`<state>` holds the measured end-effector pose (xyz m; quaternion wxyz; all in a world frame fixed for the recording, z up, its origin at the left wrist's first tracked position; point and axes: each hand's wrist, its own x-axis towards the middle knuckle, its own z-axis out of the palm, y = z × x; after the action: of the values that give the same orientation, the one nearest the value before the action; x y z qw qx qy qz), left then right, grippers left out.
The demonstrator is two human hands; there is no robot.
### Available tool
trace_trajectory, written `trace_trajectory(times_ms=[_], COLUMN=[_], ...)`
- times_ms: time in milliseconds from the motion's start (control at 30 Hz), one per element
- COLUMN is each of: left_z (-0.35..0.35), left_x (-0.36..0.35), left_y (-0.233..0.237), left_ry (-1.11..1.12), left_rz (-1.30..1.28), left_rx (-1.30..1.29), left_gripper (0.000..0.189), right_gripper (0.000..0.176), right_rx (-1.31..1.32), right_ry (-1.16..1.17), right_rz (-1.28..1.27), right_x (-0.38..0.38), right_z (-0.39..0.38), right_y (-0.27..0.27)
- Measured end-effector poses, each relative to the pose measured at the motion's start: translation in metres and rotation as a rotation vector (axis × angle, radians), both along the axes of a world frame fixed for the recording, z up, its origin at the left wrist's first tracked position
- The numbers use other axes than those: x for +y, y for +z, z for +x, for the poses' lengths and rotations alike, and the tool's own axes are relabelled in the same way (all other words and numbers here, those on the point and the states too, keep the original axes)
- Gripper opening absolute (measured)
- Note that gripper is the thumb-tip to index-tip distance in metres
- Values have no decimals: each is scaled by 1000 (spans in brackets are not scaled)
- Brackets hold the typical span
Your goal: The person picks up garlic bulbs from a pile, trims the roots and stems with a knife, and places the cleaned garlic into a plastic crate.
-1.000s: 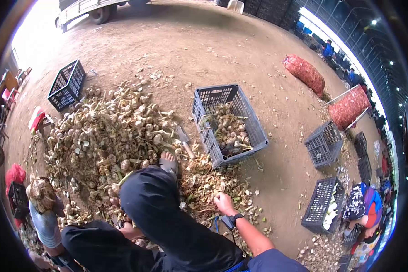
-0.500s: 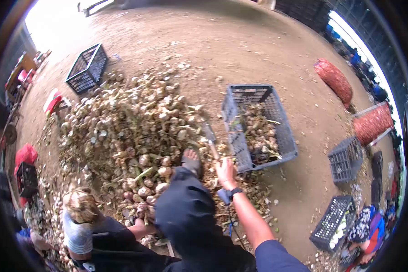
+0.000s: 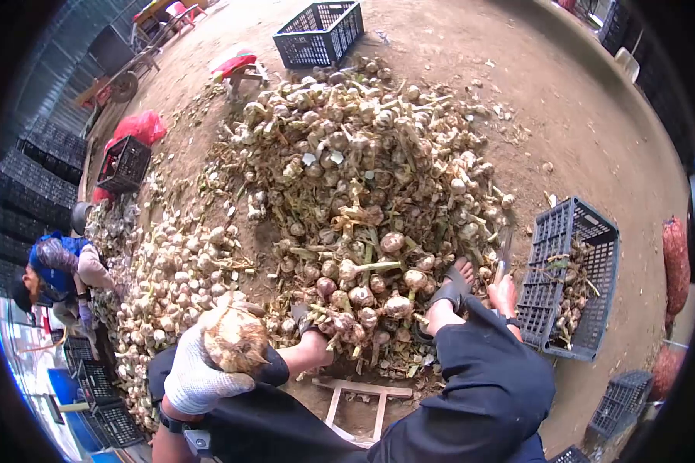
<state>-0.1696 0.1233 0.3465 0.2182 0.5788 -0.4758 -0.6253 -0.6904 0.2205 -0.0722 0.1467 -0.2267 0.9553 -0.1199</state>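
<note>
Dirt floor [image 3: 602, 139] strewn with dry husks spreads through a shed where a person works, feet planted at the near edge of a broad heap of garlic [image 3: 363, 162]. Above the left thigh, the left hand [image 3: 195, 378], in a white knit glove, grasps a large garlic bulb [image 3: 235, 339]. Bare and stretched low beyond the right knee, the right hand [image 3: 503, 295] appears to have its fingers clenched on the handle of a knife [image 3: 506, 255], the blade pointing away from the body beside the heap. A second ago that hand hung over scattered peelings while the knife lay loose on the ground; since then it has reached the handle, and the view has swung left, bringing the heap to the middle. For the work, the change means bulb and blade are now both in hand, though well apart and not touching. Just right of the knife stands a grey plastic crate [image 3: 544, 278] partly filled with garlic; a black crate [image 3: 316, 48] sits at the heap's far edge. At far left, a co-worker [image 3: 58, 266] in blue bends near more garlic.
</note>
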Motion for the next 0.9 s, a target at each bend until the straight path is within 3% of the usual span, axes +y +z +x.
trace_trajectory(times_ms=[33,67,167,233,267,333,400,533,700,733,800,900], left_z=[8,3,-2,0,1,-5,-2,2,2,2,4,3], left_x=[-1,-5,-4,-10,-10,-3,-3,-1,-3,-4,-5,-6], left_y=[-7,0,0,-9,-10,-4,-9,-8,-4,-5,-5,-11], left_ry=[-55,-183,-101,-189,-268,-220,-203,-242,-267,-279,-285,-317], left_rz=[-23,-80,-16,-92,-143,-165,-94,-301,-303,-312,-266,-347], left_rx=[17,-164,220,219,200,277,389,406,435,437,442,458], left_gripper=[96,97,96,91,86,69,62,52,53,53,52,54], right_gripper=[25,25,23,22,22,25,27,29,20,20,21,17], right_rx=[-57,-134,-511,-756,-806,-694,-650,-187,-285,-275,-322,-419], right_ry=[-41,-83,-237,-314,-300,-141,39,232,423,418,550,528], right_rz=[-94,-207,-637,-872,-955,-1198,-1265,-1197,-1273,-1285,-1056,-1037], right_x=[-2,-3,-2,12,15,25,28,16,10,7,6,-1], right_z=[1,1,6,13,18,23,14,31,109,120,141,211], right_y=[6,13,51,90,114,153,186,313,450,463,475,461])
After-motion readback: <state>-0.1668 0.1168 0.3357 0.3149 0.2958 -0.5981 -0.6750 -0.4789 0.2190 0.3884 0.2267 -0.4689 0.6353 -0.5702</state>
